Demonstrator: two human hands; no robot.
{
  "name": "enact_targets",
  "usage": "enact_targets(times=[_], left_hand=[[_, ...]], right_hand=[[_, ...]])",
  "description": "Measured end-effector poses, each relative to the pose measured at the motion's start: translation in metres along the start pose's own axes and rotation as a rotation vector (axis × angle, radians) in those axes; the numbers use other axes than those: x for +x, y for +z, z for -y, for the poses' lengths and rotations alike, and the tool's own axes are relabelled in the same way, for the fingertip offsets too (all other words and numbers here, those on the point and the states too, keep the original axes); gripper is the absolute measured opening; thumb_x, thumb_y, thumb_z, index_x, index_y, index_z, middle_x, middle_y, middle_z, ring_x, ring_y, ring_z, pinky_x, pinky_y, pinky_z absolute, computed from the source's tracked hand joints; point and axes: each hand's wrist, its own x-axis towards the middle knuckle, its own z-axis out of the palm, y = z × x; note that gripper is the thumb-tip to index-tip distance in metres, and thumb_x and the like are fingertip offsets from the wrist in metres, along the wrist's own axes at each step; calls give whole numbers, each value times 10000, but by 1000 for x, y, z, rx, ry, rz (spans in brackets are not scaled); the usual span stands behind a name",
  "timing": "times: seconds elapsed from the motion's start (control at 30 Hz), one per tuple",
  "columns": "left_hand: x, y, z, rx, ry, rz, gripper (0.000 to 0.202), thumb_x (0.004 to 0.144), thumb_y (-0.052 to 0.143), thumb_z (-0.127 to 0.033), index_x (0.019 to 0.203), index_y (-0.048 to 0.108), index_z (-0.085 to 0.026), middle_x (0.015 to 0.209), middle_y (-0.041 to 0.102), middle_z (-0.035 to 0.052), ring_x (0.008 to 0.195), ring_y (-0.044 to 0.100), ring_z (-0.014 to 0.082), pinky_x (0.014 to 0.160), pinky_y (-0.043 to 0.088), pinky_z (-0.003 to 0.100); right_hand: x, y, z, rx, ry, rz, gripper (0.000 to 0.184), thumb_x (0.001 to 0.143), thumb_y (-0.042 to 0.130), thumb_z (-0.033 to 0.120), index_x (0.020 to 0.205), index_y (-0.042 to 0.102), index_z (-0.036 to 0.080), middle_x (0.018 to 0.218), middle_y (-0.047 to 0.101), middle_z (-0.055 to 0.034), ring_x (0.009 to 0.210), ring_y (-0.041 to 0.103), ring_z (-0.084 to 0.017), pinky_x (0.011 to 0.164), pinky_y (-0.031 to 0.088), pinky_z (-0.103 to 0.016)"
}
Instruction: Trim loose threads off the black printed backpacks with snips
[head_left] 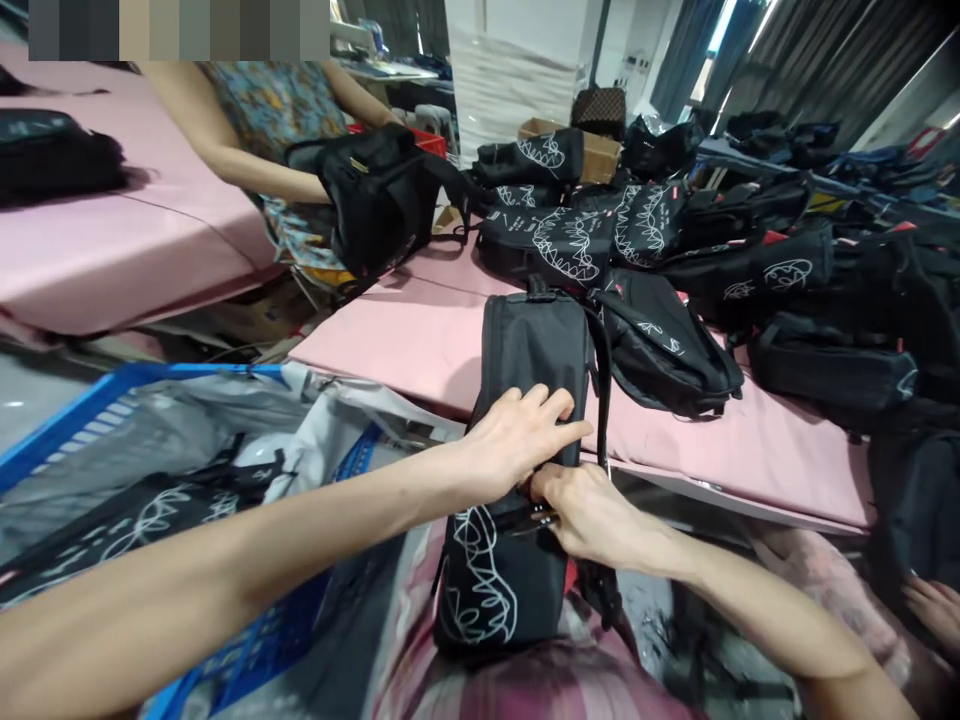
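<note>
A black backpack with a white scribble print lies lengthwise over the near edge of the pink table, its lower end hanging toward my lap. My left hand presses flat on its side with fingers together. Just below it, my right hand pinches a small dark part at the bag's side, likely a zipper pull or buckle; what it grips is partly hidden by the fingers.
Several more black printed bags are piled across the back and right of the table. A person in a patterned top handles a black bag at the far left. A blue crate with plastic-wrapped bags stands at my left.
</note>
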Motion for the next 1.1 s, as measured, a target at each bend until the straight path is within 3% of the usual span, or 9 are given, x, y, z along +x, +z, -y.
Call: enact_targets(times=[0.3, 0.47, 0.57, 0.67, 0.73, 0.77, 0.9, 0.97, 1.1], left_hand=[[4, 47, -4, 103, -96, -177, 543, 793, 478, -90, 1288, 398, -299, 1024, 486, 64, 867, 470, 200, 723, 371, 324], [-15, 33, 10, -142, -39, -235, 559, 770, 567, -150, 1297, 404, -240, 1055, 541, 71, 914, 515, 194, 768, 417, 309], [-50, 20, -7, -496, -263, -281, 219, 847, 470, -270, 980, 614, -173, 866, 623, 57, 802, 563, 171, 710, 439, 267], [-83, 24, -36, -1051, -640, 143, 450, 827, 413, -519, 589, 570, -171, 527, 571, 18, 489, 526, 139, 476, 396, 229], [-92, 35, -50, -1514, -878, 466, 558, 772, 371, -658, 601, 558, -161, 523, 592, 31, 451, 544, 143, 421, 387, 223], [-92, 41, -53, -1705, -995, 530, 588, 748, 367, -693, 648, 568, -149, 583, 626, 52, 494, 583, 156, 433, 415, 230], [-77, 65, -54, -1986, -1326, 321, 360, 700, 586, -478, 693, 540, -121, 685, 656, 102, 649, 648, 181, 608, 520, 274], [-71, 74, -54, -2062, -1363, 221, 151, 651, 596, -241, 672, 477, -150, 637, 639, 69, 654, 657, 176, 712, 527, 297], [-75, 84, -61, -2223, -1273, 50, 300, 547, 531, -81, 674, 296, -219, 556, 532, -64, 667, 673, 193, 834, 506, 402]], right_hand=[[-12, 27, -4, 431, -116, -190, 193, 664, 411, 13, 739, 460, 185, 687, 534, 15, 598, 500, -109, 545, 341, -205], [-28, 31, -8, 385, -105, -238, 252, 708, 442, 22, 895, 492, 183, 828, 543, -17, 663, 503, -115, 553, 355, -203], [-40, 38, -8, 292, -117, -307, 318, 723, 385, -4, 965, 479, 180, 870, 553, -35, 700, 520, -123, 524, 337, -206], [-43, 47, -5, 207, -170, -422, 240, 780, 368, 25, 938, 483, 164, 841, 560, -39, 669, 516, -121, 491, 316, -216], [-41, 52, -2, 119, -233, -459, 186, 831, 351, 65, 886, 502, 158, 792, 562, -33, 588, 479, -115, 465, 296, -232], [-39, 54, 0, 63, -267, -463, 195, 855, 334, 80, 848, 513, 157, 753, 557, -28, 545, 450, -115, 455, 287, -241], [-36, 59, 7, -123, -383, -442, 308, 892, 310, 82, 669, 506, 165, 612, 506, -10, 475, 384, -121, 443, 267, -261], [-39, 59, 7, -168, -397, -428, 302, 891, 338, 86, 657, 513, 160, 631, 530, -16, 487, 401, -119, 446, 273, -260], [-50, 57, 3, -231, -367, -402, 203, 906, 374, 130, 886, 576, 110, 825, 620, -50, 537, 462, -108, 454, 308, -246]])
